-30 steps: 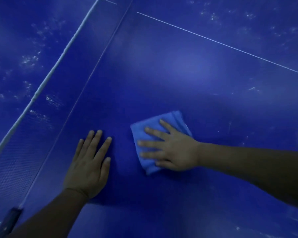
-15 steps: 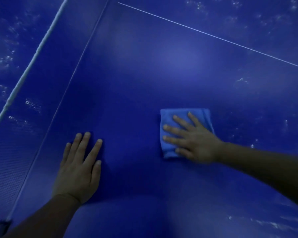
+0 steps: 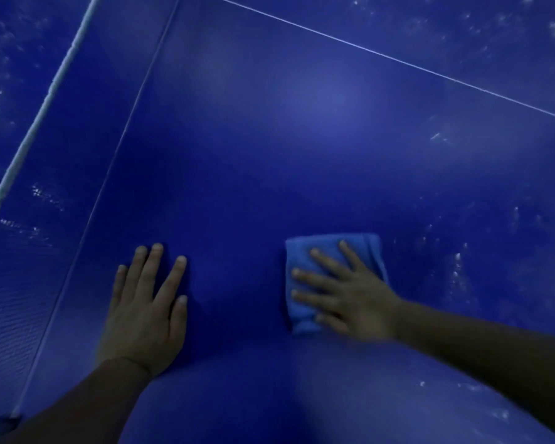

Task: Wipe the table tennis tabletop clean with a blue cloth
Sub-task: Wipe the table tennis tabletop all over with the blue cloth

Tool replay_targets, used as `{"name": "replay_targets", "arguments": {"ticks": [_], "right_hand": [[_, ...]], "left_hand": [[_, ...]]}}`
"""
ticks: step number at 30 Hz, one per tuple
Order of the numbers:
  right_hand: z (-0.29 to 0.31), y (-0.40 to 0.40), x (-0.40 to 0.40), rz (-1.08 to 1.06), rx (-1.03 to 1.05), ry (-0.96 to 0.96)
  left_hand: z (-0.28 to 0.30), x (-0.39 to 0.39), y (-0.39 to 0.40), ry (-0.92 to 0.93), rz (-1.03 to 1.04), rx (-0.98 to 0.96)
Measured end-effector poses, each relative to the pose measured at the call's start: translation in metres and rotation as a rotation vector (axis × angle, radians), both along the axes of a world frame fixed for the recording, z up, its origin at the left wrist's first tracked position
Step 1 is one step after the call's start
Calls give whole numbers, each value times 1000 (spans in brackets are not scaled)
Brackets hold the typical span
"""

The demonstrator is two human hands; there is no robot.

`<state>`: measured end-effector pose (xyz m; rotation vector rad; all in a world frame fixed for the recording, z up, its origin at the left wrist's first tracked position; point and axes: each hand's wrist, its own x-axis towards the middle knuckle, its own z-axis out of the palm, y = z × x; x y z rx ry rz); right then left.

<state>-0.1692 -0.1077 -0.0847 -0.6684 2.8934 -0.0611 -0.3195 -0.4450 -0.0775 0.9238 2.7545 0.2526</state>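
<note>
A folded light-blue cloth (image 3: 302, 254) lies flat on the dark blue table tennis tabletop (image 3: 269, 139), right of centre. My right hand (image 3: 350, 293) presses down on it with straight, spread fingers that cover most of the cloth. My left hand (image 3: 145, 309) rests flat on the bare tabletop to the left of the cloth, fingers straight and pointing away from me, holding nothing.
The net (image 3: 16, 283) with its white top band (image 3: 39, 116) runs along the left side. A thin white line (image 3: 398, 60) crosses the tabletop at the back. Pale dusty specks (image 3: 458, 267) dot the surface right of the cloth and beyond the line.
My right hand has slid the cloth to the right, away from my left hand, over the last second. My left hand has stayed flat on the table.
</note>
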Motion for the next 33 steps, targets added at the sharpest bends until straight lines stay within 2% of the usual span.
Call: {"name": "replay_targets", "arguments": {"ticks": [1,2,5,7,10,13,15,16,17,18,21,23,25,28,30,32,33], "right_hand": [[2,20,-15,-72,29,25],[3,41,-36,-254,44,49],[9,95,-81,-963,53,40],[10,85,-79,-1135,11,71],[3,9,-27,-1020,34,137],[-2,-84,79,-622,5,75],[2,-96,122,-360,-1,15],[4,-86,124,-304,16,1],[4,-73,116,-329,57,14],[4,-61,104,-455,80,43],[4,-36,68,-1081,25,66],[3,-56,60,-1308,-22,70],[-1,-104,74,-1297,4,94],[-3,-193,140,-1006,-20,62],[4,-203,175,-846,-30,-18],[8,-173,172,-871,-2,-38],[8,-159,158,-1017,8,-35]], "left_hand": [[0,-1,0,-1,1,5],[-1,-1,0,-1,0,9],[-1,1,-2,-4,4,22],[-1,1,-3,-6,0,34],[-1,1,-3,-6,-35,35],[-1,2,-3,-10,-66,22],[0,3,-4,-18,-68,27],[0,2,-4,-22,-66,30],[-1,2,-5,-27,-65,32],[0,1,-6,-33,-69,29],[-1,0,-9,-30,-96,12],[-1,-1,-10,-40,-117,-6],[-1,-3,-12,-63,-135,-22],[5,2,-18,-95,-169,27],[12,21,-26,-46,-250,63],[18,55,-36,-41,-379,93],[18,74,-40,-56,-443,108]]}}
